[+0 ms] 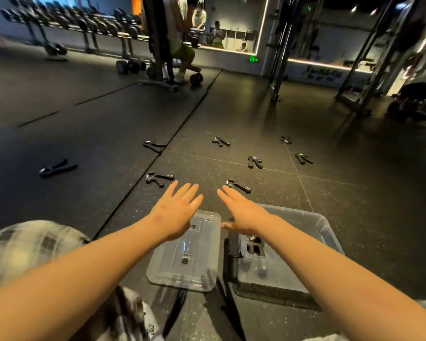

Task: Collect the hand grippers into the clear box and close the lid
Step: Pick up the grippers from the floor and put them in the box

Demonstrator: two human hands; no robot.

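Overhead, both grips wide, left hand (176,212), right hand (241,212), eight hand grippers (255,161) on floor (84,134).

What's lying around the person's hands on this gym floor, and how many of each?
Hand grippers loose on the floor: 8
Hand grippers in the clear box: at least 1, partly hidden
Clear box: 1
Lid: 1
Total: at least 11

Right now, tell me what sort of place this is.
Most likely a gym. A long dumbbell rack runs along the far wall, loose dumbbells sit on the dark rubber floor, and tall metal rack frames stand beside mirrors. Hand grippers lie scattered near the clear box.
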